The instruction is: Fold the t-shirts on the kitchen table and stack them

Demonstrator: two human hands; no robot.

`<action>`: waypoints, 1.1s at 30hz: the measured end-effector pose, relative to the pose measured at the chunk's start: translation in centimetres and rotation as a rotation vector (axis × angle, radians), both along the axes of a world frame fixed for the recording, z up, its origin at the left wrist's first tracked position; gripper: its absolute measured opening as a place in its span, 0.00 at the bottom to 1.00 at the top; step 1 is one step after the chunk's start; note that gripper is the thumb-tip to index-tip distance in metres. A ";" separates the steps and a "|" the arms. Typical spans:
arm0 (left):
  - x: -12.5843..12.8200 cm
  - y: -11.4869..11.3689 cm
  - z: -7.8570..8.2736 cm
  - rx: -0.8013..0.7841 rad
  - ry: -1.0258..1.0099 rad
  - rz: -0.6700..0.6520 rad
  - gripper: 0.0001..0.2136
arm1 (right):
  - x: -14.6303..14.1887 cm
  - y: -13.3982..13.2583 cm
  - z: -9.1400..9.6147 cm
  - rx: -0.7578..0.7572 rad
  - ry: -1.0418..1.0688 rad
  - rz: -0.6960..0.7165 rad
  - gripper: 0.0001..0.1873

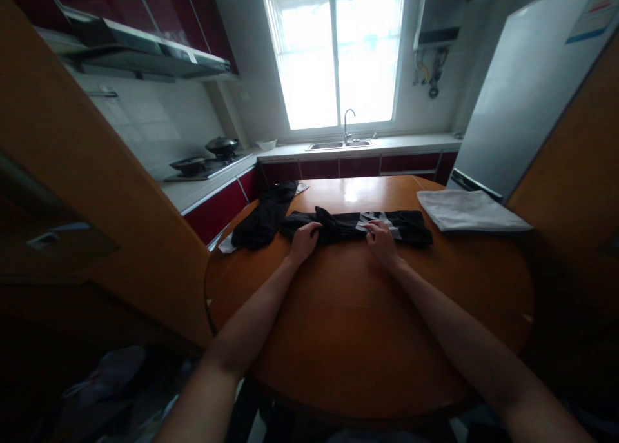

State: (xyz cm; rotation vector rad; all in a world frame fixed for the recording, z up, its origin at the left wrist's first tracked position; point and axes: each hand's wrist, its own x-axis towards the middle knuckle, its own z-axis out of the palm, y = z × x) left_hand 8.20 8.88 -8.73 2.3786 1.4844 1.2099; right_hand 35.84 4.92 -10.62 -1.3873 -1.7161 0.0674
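Observation:
A black garment with large pale lettering lies folded into a long strip across the wooden table. My left hand is closed on its near edge, left of the middle, where a bit of dark cloth stands up in a fold. Over by the lettering, my right hand pinches the near edge, fingers bent and pressed together. Whether these pieces are a shirt or trousers cannot be made out. Another dark garment lies rumpled to the left, with white cloth showing at both ends.
A folded white cloth rests at the table's right edge. Behind the table runs a counter with a sink and tap under a bright window. Pans stand on the stove at left, and a fridge stands at right.

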 end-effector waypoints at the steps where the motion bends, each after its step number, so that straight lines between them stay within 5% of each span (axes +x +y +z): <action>1: 0.8 -0.6 0.0 0.027 0.024 -0.101 0.14 | 0.0 0.0 0.0 0.002 0.028 0.024 0.19; 8: 6.6 -5.2 0.1 -0.039 0.318 -0.748 0.13 | -0.1 -0.5 0.1 -0.099 0.139 0.063 0.28; 12: 7.5 -6.6 0.9 -0.072 0.276 -0.851 0.12 | 0.0 -0.5 -0.3 -0.113 0.010 0.098 0.27; 14: 6.8 -6.0 1.2 -0.042 0.178 -0.749 0.12 | 0.1 -0.4 -0.5 -0.141 -0.040 0.112 0.23; 20: 0.5 -0.6 1.0 0.013 0.062 -0.022 0.14 | -0.2 -0.7 0.3 -0.231 -0.077 0.007 0.13; 25: -2.4 0.8 0.5 -0.265 0.446 0.057 0.18 | -0.3 -1.2 1.3 -0.338 -0.149 -0.130 0.11; 33: 0.1 -1.1 2.2 -0.382 0.618 0.329 0.16 | 1.5 -1.0 1.7 -0.391 -0.157 -0.249 0.14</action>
